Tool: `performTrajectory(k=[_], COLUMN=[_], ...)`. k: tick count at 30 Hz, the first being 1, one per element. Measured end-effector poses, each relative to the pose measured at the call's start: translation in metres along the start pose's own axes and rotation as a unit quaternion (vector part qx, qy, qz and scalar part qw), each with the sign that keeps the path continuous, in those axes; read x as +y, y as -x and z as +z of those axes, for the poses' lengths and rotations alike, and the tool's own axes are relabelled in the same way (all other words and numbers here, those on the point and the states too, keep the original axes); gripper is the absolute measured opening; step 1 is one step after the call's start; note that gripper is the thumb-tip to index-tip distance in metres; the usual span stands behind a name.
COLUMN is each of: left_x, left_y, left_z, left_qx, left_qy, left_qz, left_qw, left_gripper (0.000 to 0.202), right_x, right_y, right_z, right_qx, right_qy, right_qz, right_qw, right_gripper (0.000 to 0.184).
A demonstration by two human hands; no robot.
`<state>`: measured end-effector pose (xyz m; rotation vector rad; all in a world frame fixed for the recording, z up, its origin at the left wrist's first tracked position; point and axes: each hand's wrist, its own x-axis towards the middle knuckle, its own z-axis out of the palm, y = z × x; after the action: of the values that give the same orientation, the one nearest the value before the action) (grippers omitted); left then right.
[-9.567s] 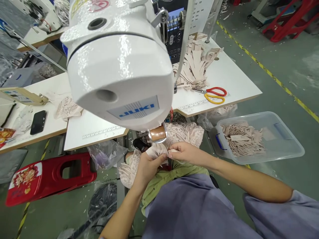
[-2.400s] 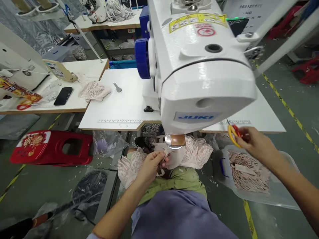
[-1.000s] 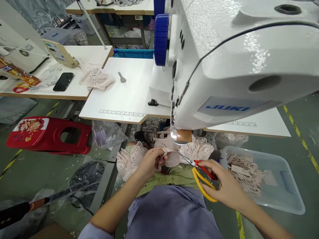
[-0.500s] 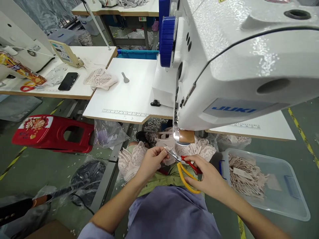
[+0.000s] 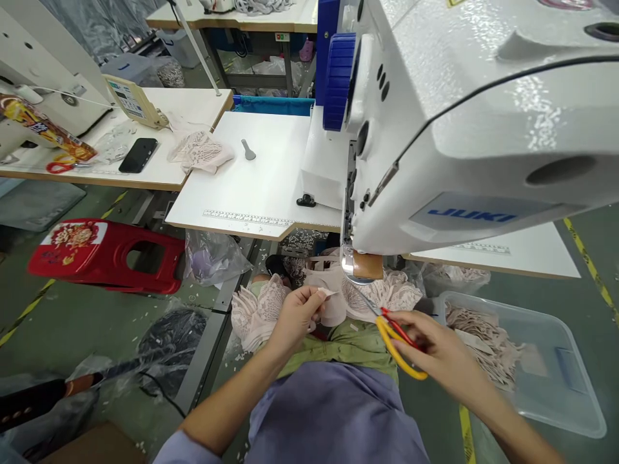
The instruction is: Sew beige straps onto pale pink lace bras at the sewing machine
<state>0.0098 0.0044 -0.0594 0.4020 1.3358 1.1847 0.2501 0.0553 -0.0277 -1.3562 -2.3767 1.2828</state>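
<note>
My left hand (image 5: 304,310) pinches the edge of a pale pink lace garment (image 5: 329,309), which lies across my lap below the sewing machine (image 5: 464,167). A small tip of fabric sticks out between thumb and forefinger. In my right hand (image 5: 432,338) are scissors (image 5: 387,322) with one red and one yellow handle. Their blades point up and left, apart from the left hand and near the lace. The part of the garment under my left hand is hidden.
A clear plastic bin (image 5: 556,361) of beige strips stands to the right. At the left are a red stool (image 5: 106,254) and a second table (image 5: 159,171) bearing a phone (image 5: 138,155). The machine's white table (image 5: 271,167) spans the front.
The scissors have moved right, away from the left hand, and their blades look closer together. My left hand keeps its pinch on the garment in about the same place.
</note>
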Motion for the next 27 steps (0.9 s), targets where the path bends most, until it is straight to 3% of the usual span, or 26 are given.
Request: performTrajectory(k=[5,8,10,12,13,14,16,18,19,21,23,24,25,27], left_x=[0.003,0.008,0.012,0.019,0.022,0.026,0.034,0.038,0.037,0.025,0.000,-0.016,-0.032,-0.062], left_y=[0.005,0.007,0.009,0.012,0.013,0.014,0.016,0.018,0.019,0.021,0.023,0.023,0.024,0.028], left_z=[0.004,0.009,0.011,0.014,0.015,0.017,0.020,0.020,0.019,0.013,0.009,0.009,0.011,0.024], left_qx=[-0.001,-0.014,-0.037,-0.088,-0.123,-0.160,-0.234,-0.266,-0.244,-0.124,0.012,0.029,0.001,-0.170], left_qy=[0.053,0.058,0.054,0.041,0.027,0.007,-0.058,-0.162,-0.220,-0.310,-0.318,-0.294,-0.249,-0.106], left_qz=[-0.006,-0.009,-0.026,-0.068,-0.096,-0.123,-0.163,-0.150,-0.108,0.020,0.126,0.132,0.111,-0.002], left_qw=[0.999,0.998,0.998,0.993,0.987,0.979,0.957,0.938,0.938,0.942,0.939,0.946,0.962,0.980], left_gripper=[0.041,0.040,0.040,0.037,0.033,0.029,0.022,0.019,0.019,0.023,0.032,0.041,0.055,0.091], right_x=[0.029,0.039,0.038,0.028,0.021,0.014,0.001,-0.005,-0.005,-0.001,0.005,0.006,0.005,-0.002], right_y=[-0.002,-0.028,-0.042,-0.046,-0.045,-0.043,-0.038,-0.038,-0.040,-0.044,-0.046,-0.045,-0.043,-0.038], right_z=[-0.057,-0.098,-0.109,-0.097,-0.083,-0.066,-0.029,-0.005,-0.001,-0.005,-0.015,-0.019,-0.020,-0.011], right_qx=[0.045,0.137,0.212,0.271,0.268,0.231,0.065,-0.029,-0.032,0.027,0.107,0.132,0.143,0.115], right_qy=[0.061,0.183,0.262,0.283,0.269,0.245,0.226,0.210,0.190,0.125,0.006,-0.084,-0.192,-0.414], right_qz=[0.061,0.085,0.039,-0.042,-0.090,-0.139,-0.248,-0.290,-0.282,-0.206,-0.081,-0.019,0.034,0.113], right_qw=[0.995,0.970,0.941,0.919,0.921,0.931,0.940,0.933,0.940,0.970,0.991,0.988,0.970,0.896], right_gripper=[0.036,0.042,0.041,0.040,0.039,0.035,0.027,0.031,0.034,0.030,0.022,0.023,0.026,0.032])
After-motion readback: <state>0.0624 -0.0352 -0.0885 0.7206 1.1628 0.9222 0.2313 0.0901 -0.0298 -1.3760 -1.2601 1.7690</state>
